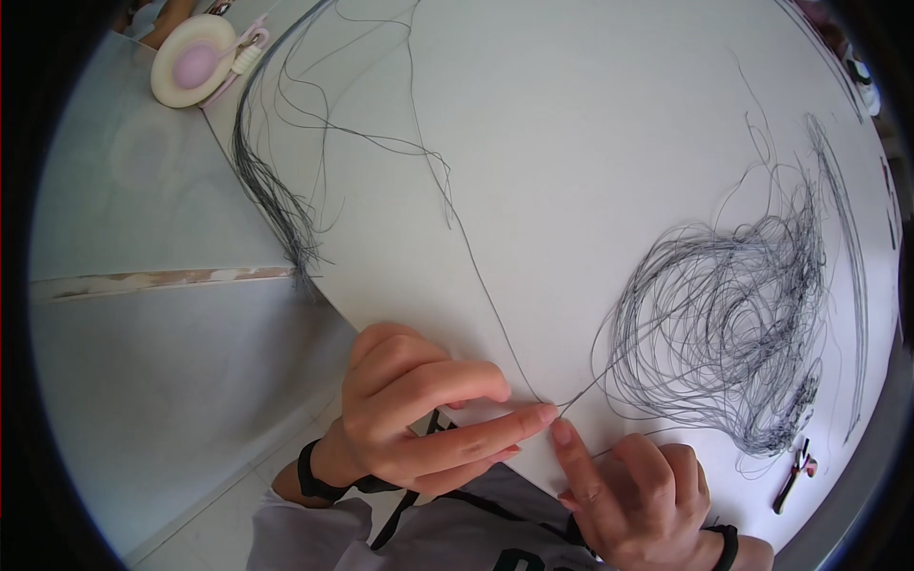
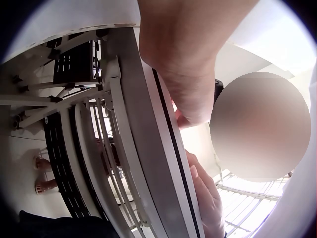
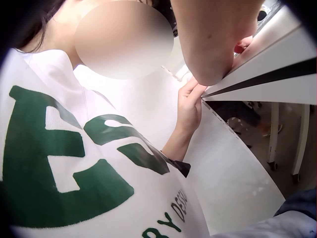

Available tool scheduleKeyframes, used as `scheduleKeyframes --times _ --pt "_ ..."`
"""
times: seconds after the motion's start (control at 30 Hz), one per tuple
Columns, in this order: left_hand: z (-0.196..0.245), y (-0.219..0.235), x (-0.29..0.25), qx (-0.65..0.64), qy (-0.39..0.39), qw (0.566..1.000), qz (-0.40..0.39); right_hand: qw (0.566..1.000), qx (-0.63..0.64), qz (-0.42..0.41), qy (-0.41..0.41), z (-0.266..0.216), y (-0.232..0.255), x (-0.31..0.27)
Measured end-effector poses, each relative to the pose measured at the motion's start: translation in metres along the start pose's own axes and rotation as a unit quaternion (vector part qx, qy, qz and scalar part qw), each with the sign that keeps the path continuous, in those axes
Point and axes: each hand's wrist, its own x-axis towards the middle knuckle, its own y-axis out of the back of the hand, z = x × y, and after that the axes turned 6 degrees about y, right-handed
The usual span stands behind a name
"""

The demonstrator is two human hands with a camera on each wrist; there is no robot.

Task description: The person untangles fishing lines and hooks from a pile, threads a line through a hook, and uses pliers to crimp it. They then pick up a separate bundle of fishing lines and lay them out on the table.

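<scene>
My left hand [image 1: 419, 409] lies at the near table edge, its straight index fingertip touching a thin dark strand [image 1: 486, 290] that runs in from the upper left. My right hand [image 1: 643, 490] is close beside it, index finger [image 1: 576, 457] stretched to the same spot and the others bent. Both fingertips nearly meet where the strand joins others leading to a big loose coil of thin grey strands [image 1: 724, 324]. The left wrist view shows the right hand [image 2: 205, 198] by the table edge, and the right wrist view the left hand [image 3: 190, 106]; the strand is hidden in both.
A bundle of dark strands [image 1: 252, 167] hangs over the left table edge. A cream and lilac round object [image 1: 195, 62] with a cord sits at the upper left. A small dark tool with red parts [image 1: 795, 476] lies below the coil. Long strands [image 1: 857, 285] run along the right.
</scene>
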Motion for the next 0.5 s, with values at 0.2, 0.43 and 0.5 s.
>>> scheduleKeyframes --times 0.2,0.43,0.5 --pt "-0.0003 -0.0001 0.0002 0.002 -0.001 1.0 0.0 1.0 0.005 0.001 -0.003 -0.0002 -0.0002 0.0001" --pt "-0.0005 -0.0009 0.0001 0.006 -0.004 1.0 0.005 1.0 0.007 0.002 -0.007 -0.0011 -0.0002 -0.0001" --pt "0.0002 -0.0006 0.0007 0.008 -0.001 1.0 0.004 1.0 0.008 0.002 -0.007 -0.0012 -0.0001 -0.0001"
